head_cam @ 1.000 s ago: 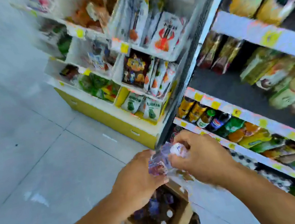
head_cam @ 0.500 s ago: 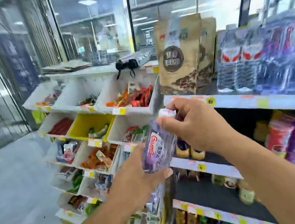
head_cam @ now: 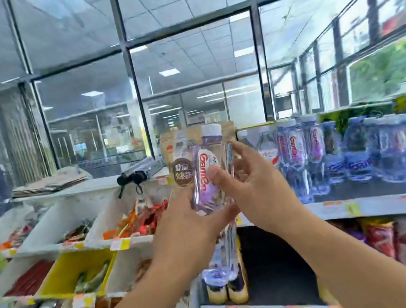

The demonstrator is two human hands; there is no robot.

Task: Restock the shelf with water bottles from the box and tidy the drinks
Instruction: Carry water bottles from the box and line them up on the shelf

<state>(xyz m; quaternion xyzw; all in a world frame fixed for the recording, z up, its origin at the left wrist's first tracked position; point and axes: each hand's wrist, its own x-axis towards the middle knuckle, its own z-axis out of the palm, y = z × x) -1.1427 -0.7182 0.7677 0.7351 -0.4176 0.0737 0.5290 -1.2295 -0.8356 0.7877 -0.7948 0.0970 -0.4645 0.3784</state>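
Note:
A clear water bottle [head_cam: 204, 180] with a purple and white label and a white cap stands upright in front of me, at top-shelf height. My left hand [head_cam: 183, 235] grips its base from below. My right hand [head_cam: 259, 192] holds its middle, thumb on the label and fingers behind it. A second clear bottle [head_cam: 224, 255] hangs below my left hand; how it is held is hidden. To the right, a row of the same water bottles [head_cam: 301, 153] stands on the top shelf [head_cam: 393, 204]. The box is out of view.
A brown pouch [head_cam: 181, 165] stands on the shelf just behind the held bottle. White and yellow snack bins [head_cam: 76, 269] fill the left. Snack bags [head_cam: 404, 241] and small yellow-based bottles [head_cam: 227, 292] sit on lower shelves. Glass partitions rise behind.
Both hands have lifted the bottle from above the floor box up to top-shelf height. My right hand has slid from the cap to the bottle's middle, and the view has swung upward.

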